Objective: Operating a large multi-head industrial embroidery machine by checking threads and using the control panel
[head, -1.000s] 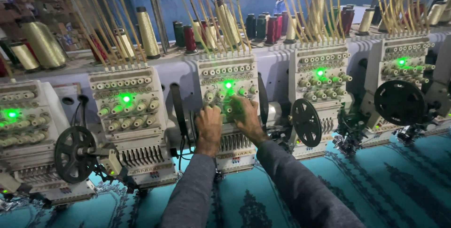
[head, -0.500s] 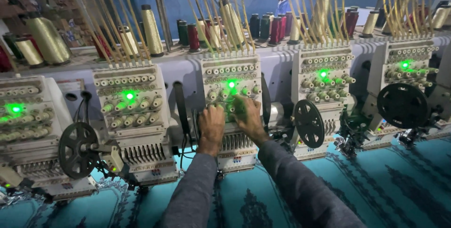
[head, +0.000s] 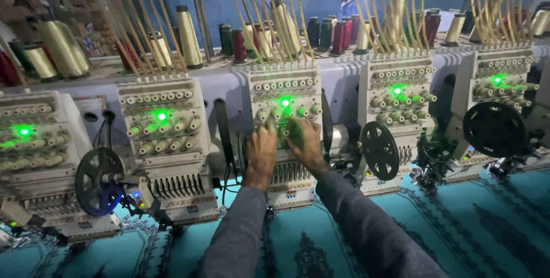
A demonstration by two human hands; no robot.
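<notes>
Left hand: the left hand [head: 260, 155] lies flat against the front of the middle embroidery head [head: 285, 134], just below its row of tension knobs; its fingers [head: 264, 133] are bent onto the knobs, but whether they pinch anything I cannot tell.
Right hand: the right hand [head: 306, 143] rests just beside the left one on the same head, fingers spread loosely over the knobs under the green lamp [head: 285, 102]; no thread or tool shows in its grasp.
Where the head stands: third from the left in a row of like heads, its needle bars showing between and below the two wrists.
Edges: the head's left edge meets a dark upright lever [head: 223, 132]; its right edge stands near a black spoked wheel [head: 380, 150] on the next head.
Open room: a narrow gap either side of the hands, wider to the left toward the neighbouring head [head: 163, 140]; both grey sleeves [head: 366, 226] come up from the bottom edge with free space between them.
Surface: teal cloth [head: 487, 226] with a dark pattern stretches flat under all the heads.
Above: gold thread cones [head: 188, 36] and dark red and green spools stand on the shelf, with gold threads running down to the heads.
Room: blue wall behind; a person in a cap [head: 345, 0] stands far back.
</notes>
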